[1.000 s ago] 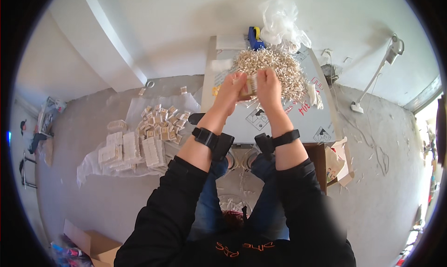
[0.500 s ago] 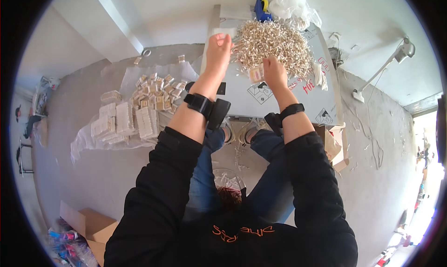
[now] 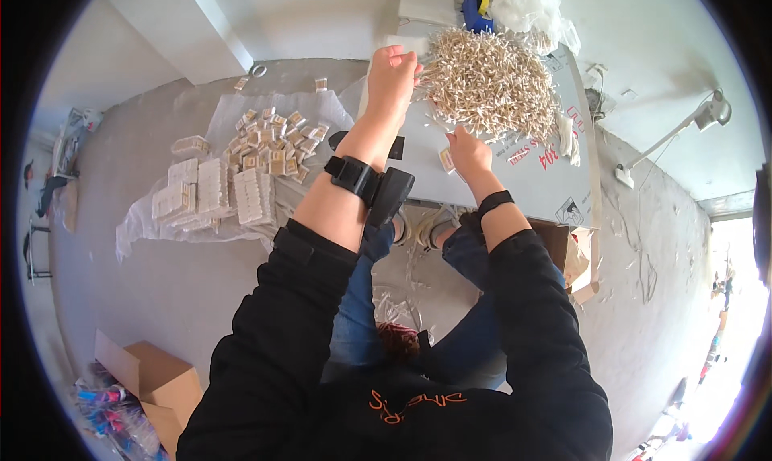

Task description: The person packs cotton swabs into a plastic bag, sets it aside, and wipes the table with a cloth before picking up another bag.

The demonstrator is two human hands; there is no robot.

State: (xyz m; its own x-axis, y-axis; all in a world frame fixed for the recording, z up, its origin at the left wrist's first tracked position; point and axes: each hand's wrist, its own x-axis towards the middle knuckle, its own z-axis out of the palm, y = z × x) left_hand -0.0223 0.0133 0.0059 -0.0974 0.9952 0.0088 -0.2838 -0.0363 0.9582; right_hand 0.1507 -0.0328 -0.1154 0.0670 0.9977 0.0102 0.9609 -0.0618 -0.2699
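A big heap of cotton swabs point(image 3: 494, 83) lies on the table point(image 3: 438, 189). At the left edge of the heap, my left hand point(image 3: 392, 79) hovers with its fingers curled; what they hold, if anything, is hidden. My right hand point(image 3: 470, 153) is closed at the near side of the heap. A small labelled box point(image 3: 447, 160) shows at its left side and appears to be in its grip, though the fingers hide much of the contact. Both wrists carry black straps.
Left of the table, a plastic sheet holds loose small boxes point(image 3: 277, 146) and stacked white packs point(image 3: 213, 189). A blue tape dispenser point(image 3: 476, 15) and clear plastic bag point(image 3: 535, 11) stand behind the heap. A lamp point(image 3: 675, 135) is at right, an open carton point(image 3: 161, 381) at lower left.
My right hand has drawn back toward me from the heap, and the small box has moved with it and turned. My left hand stays by the heap's left edge. The whole view has shifted slightly.
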